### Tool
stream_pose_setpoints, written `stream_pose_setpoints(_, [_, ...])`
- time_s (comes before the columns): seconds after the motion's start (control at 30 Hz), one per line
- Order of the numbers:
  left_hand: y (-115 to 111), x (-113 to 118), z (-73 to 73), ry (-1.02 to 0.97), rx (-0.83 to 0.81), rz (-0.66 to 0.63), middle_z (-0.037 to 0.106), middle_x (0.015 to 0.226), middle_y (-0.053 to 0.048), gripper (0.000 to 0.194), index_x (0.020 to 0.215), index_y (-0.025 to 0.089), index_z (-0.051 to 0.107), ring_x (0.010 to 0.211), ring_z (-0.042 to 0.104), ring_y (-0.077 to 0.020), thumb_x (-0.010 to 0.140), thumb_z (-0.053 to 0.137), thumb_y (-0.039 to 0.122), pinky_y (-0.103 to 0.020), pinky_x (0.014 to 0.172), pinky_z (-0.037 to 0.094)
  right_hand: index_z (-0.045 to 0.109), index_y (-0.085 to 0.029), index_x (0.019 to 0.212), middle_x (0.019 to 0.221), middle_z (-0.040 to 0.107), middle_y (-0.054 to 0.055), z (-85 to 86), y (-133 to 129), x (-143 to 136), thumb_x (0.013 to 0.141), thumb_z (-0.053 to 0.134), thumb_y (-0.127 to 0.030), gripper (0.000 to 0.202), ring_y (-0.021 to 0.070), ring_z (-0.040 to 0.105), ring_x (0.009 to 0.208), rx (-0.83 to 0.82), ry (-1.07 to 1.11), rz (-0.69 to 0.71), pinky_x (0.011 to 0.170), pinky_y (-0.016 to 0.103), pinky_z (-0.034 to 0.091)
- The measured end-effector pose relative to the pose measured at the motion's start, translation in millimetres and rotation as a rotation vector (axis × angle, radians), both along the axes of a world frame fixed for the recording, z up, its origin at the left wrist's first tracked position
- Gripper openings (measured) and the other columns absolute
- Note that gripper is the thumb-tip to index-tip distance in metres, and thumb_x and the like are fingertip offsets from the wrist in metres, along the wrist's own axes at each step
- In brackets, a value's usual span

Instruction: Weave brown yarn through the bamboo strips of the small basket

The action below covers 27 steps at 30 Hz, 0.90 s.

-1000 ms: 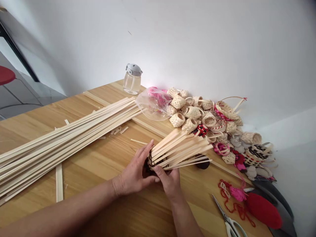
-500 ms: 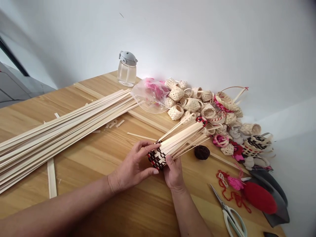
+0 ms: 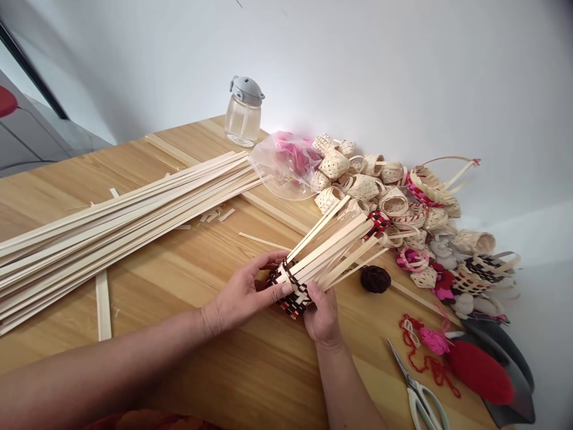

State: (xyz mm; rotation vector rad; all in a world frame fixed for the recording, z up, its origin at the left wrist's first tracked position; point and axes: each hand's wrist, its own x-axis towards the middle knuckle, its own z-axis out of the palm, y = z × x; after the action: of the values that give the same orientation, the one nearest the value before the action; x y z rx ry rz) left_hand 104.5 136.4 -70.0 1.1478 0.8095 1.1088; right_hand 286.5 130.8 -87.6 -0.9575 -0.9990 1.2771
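Note:
A small basket (image 3: 295, 303) woven in black, red and pale strips lies tilted between my hands, its long unwoven bamboo-like strips (image 3: 333, 243) fanning out to the upper right. My left hand (image 3: 248, 291) wraps the basket's left side, thumb across the weave and fingers behind. From the right, my right hand (image 3: 321, 315) grips it with the thumb at the woven edge; its other fingers are mostly hidden. A dark cord runs around the woven edge. Just right of the strips sits a dark brown ball of yarn (image 3: 375, 279).
Long flat strips (image 3: 134, 221) lie across the table's left. A water bottle (image 3: 244, 113) and a plastic bag (image 3: 286, 170) stand behind. Several small woven baskets (image 3: 362, 186) are heaped at back right. Scissors (image 3: 414, 382) and a red yarn ball (image 3: 481, 371) lie at right.
The basket has turned slightly and its loose strips are spread wider. My left thumb has moved up onto the weave. The whole view has shifted a little.

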Motion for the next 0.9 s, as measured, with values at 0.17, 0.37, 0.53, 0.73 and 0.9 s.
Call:
stream_pose_setpoints(0.17, [-2,-1,3.4,0.054,-0.005,0.028,0.065,0.125,-0.012,0.047,0.128,0.019,0.060,0.121,0.060,-0.0298,0.087,0.074,0.036,-0.040,0.091,0.060,0.065,-0.021,0.130,0.119,0.074,0.007,-0.3,-1,0,0.086,0.071,-0.034,0.046,0.0292,0.068,0.112,0.006,-0.012,0.024,0.104,0.045,0.049])
stream_pose_setpoints(0.37, [1,-10,10.0,0.248,0.306,0.183,0.064,0.124,-0.009,0.040,0.130,0.023,0.062,0.117,0.057,-0.0254,0.091,0.069,0.030,-0.042,0.101,0.051,0.066,-0.020,0.130,0.119,0.074,0.009,-2.3,-1,3,0.085,0.071,-0.036,0.048,0.0320,0.064,0.121,0.029,-0.050,0.033,0.103,0.048,0.051])
stream_pose_setpoints(0.53, [10,-19,15.9,0.290,0.438,0.109,0.063,0.097,-0.006,0.030,0.124,0.023,0.071,0.094,0.060,-0.0195,0.099,0.057,0.029,-0.035,0.089,0.052,0.064,-0.023,0.130,0.117,0.075,0.008,-4.0,-1,8,0.083,0.073,-0.039,0.050,0.0319,0.063,0.122,0.036,-0.154,0.029,0.107,0.051,0.048])
stream_pose_setpoints(0.73, [13,-22,22.1,0.255,0.439,0.000,0.059,0.083,-0.003,0.020,0.104,0.018,0.076,0.082,0.057,-0.0172,0.094,0.066,0.032,-0.031,0.078,0.051,0.066,-0.023,0.128,0.114,0.075,0.008,-2.7,-5,10,0.079,0.076,-0.040,0.053,0.0336,0.067,0.114,0.014,-0.217,0.079,0.102,0.052,0.052])
stream_pose_setpoints(0.9, [15,-24,24.1,0.197,0.415,0.015,0.057,0.082,-0.002,0.021,0.080,0.016,0.063,0.076,0.055,-0.0145,0.095,0.063,0.031,-0.027,0.070,0.048,0.067,-0.022,0.126,0.111,0.076,0.008,-2.0,-3,9,0.080,0.075,-0.038,0.049,0.0326,0.069,0.111,0.029,-0.175,0.057,0.098,0.050,0.053])
